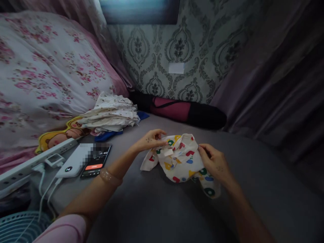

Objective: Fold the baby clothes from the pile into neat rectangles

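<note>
A small white garment [181,160] printed with red, blue, yellow and green shapes is held just above the grey bed surface [157,209]. My left hand [149,140] pinches its upper left edge near a white label. My right hand [215,163] is closed on its right side, and part of the cloth hangs below that hand. Both forearms reach in from the bottom of the view.
A stack of folded white clothes [111,113] lies to the left, over something blue. A phone [97,160], a white power bank [74,162] and a power strip [32,162] with cables lie at left. A floral pillow [45,74] and a dark bolster [187,113] lie behind.
</note>
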Action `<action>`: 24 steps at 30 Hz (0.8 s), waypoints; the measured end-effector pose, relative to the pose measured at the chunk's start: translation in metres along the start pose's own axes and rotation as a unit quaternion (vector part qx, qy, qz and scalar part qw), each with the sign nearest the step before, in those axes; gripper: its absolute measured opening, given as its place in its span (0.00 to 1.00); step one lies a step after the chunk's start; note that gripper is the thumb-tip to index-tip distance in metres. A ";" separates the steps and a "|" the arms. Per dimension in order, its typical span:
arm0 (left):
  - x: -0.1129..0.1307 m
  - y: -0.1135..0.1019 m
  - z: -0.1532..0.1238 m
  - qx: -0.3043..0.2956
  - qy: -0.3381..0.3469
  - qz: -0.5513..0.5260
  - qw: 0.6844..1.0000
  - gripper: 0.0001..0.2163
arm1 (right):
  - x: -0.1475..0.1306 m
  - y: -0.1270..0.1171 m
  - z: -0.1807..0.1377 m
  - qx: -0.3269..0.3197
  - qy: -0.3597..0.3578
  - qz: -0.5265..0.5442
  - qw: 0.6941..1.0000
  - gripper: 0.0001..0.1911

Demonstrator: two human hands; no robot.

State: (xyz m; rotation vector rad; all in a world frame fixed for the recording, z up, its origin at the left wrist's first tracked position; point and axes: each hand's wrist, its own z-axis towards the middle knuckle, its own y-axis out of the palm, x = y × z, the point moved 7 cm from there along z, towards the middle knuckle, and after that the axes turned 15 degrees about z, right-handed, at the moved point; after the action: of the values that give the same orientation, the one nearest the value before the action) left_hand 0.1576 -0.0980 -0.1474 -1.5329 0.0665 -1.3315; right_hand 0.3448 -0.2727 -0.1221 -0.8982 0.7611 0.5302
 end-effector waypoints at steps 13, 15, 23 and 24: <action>0.049 0.015 -0.026 0.046 0.200 0.273 0.940 0.12 | -0.008 -0.016 -0.015 -0.011 -0.010 -0.013 1.000 0.15; 0.045 0.017 -0.023 0.034 0.203 0.285 0.936 0.06 | -0.008 -0.021 -0.015 -0.004 -0.013 -0.022 1.000 0.15; 0.016 -0.004 0.004 -0.022 -0.010 -0.048 0.999 0.12 | 0.007 -0.060 0.005 0.012 0.013 0.006 1.000 0.17; 0.018 -0.006 0.006 -0.028 -0.028 -0.083 0.996 0.12 | 0.009 -0.066 0.009 0.010 0.018 0.012 1.000 0.17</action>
State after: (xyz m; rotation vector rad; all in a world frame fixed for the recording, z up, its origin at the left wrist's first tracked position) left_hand 0.1655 -0.1029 -0.1302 -1.6507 -0.0604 -1.4257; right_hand 0.3991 -0.2992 -0.0936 -0.8825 0.8101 0.5270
